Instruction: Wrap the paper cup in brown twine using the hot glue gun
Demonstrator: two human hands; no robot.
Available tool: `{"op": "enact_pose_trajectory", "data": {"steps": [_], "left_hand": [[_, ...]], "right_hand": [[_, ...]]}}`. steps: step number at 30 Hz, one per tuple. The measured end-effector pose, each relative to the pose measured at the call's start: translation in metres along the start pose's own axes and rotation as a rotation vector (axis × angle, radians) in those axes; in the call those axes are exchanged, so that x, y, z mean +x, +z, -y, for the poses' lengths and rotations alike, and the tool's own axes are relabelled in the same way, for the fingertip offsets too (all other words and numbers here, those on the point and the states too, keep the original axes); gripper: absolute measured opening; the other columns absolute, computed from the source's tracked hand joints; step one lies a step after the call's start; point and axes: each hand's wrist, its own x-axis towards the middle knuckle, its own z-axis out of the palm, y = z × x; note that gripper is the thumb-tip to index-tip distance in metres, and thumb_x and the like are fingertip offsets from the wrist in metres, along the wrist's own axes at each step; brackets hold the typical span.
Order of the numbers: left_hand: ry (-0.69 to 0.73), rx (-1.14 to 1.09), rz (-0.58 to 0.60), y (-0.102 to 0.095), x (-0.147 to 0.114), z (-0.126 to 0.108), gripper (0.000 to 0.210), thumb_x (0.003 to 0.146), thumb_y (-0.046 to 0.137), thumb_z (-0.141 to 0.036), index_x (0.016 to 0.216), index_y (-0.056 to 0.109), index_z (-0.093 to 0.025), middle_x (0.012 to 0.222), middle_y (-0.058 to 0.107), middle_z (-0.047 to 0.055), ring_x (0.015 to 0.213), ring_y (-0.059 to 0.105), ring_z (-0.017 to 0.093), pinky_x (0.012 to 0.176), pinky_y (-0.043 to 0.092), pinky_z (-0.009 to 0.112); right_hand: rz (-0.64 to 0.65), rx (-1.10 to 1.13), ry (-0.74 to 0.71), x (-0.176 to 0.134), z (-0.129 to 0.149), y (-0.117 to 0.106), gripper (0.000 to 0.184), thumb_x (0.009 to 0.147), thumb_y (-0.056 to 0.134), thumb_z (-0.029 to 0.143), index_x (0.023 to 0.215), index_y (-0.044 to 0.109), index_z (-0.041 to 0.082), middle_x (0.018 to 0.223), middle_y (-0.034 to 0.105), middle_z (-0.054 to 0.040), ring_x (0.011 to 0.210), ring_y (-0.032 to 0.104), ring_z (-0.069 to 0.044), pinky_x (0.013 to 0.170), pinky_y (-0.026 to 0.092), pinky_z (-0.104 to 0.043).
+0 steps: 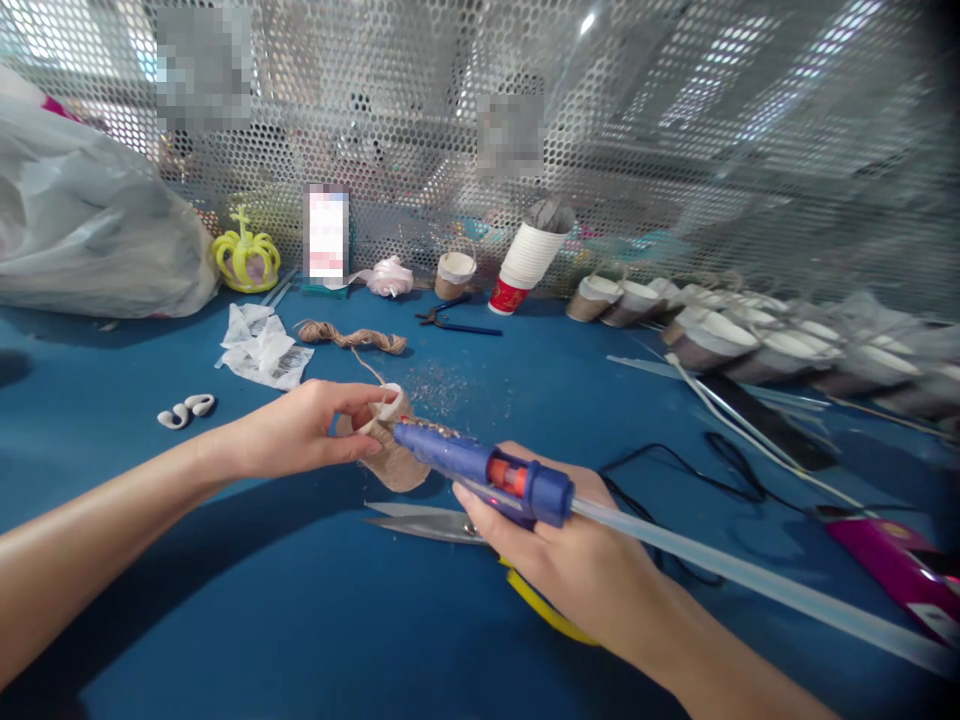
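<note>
My left hand (322,430) is closed on the rim of a small paper cup (401,460) wrapped in brown twine, which it holds tilted over the table. My right hand (555,530) grips a blue glue gun (450,455) with a long clear glue stick in its back. The gun's nozzle end is at the cup's side, close to my left fingertips; whether it touches cannot be told. A strand of twine runs from the cup up to a twine bundle (352,338). Scissors (427,522) with yellow handles lie partly hidden under my right hand.
Several small cup baskets (720,340) line the right back. Pliers (459,322), stacked paper cups (529,260), a pink ribbon (390,277) and a phone (327,235) are along the mesh wall. A plastic bag (97,210) stands left. Black cables (727,480) and a magenta device (885,560) lie right.
</note>
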Motion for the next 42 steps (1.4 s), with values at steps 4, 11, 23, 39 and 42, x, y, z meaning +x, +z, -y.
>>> {"op": "enact_pose_trajectory", "data": {"steps": [4,11,23,39,42], "left_hand": [[-0.008,0.008,0.003,0.000,0.001,0.001,0.042,0.078,0.053,-0.026,0.118,0.054,-0.012,0.078,0.064,0.003,0.068,0.055,0.013,0.065,0.044,0.022],[0.003,-0.003,-0.008,0.001,0.000,0.003,0.048,0.078,0.054,-0.028,0.124,0.050,-0.012,0.072,0.061,0.001,0.065,0.053,0.012,0.066,0.043,0.022],[-0.001,-0.022,0.003,0.001,-0.001,0.005,0.050,0.079,0.054,-0.029,0.125,0.047,-0.012,0.076,0.064,0.002,0.068,0.057,0.013,0.068,0.044,0.023],[-0.011,-0.027,0.012,0.002,0.000,0.003,0.046,0.079,0.055,-0.024,0.122,0.050,-0.011,0.075,0.061,0.001,0.066,0.052,0.012,0.065,0.042,0.021],[-0.013,-0.027,0.015,0.001,0.000,0.002,0.045,0.078,0.055,-0.025,0.121,0.051,-0.011,0.075,0.061,0.001,0.066,0.053,0.011,0.066,0.042,0.021]], "right_hand": [[0.013,-0.004,0.004,-0.001,-0.002,0.004,0.020,0.078,0.053,0.024,0.060,0.046,0.021,0.051,0.049,0.0044,0.042,0.046,-0.009,0.043,0.040,-0.021],[-0.035,0.034,0.042,0.001,-0.013,0.001,0.017,0.080,0.051,0.029,0.064,0.053,0.022,0.053,0.057,0.0019,0.044,0.053,-0.013,0.047,0.046,-0.024],[-0.074,-0.121,-0.003,0.010,-0.018,-0.003,0.040,0.079,0.051,0.030,0.042,0.040,0.023,0.040,0.050,0.0025,0.045,0.055,-0.015,0.050,0.046,-0.026],[0.020,-0.077,-0.044,-0.004,-0.007,-0.001,0.014,0.080,0.051,0.026,0.075,0.063,0.023,0.054,0.060,0.0003,0.045,0.053,-0.013,0.045,0.042,-0.024],[0.027,-0.033,0.004,-0.003,-0.008,0.001,0.012,0.079,0.053,0.027,0.072,0.061,0.023,0.057,0.061,0.0001,0.047,0.055,-0.014,0.045,0.043,-0.024]]}}
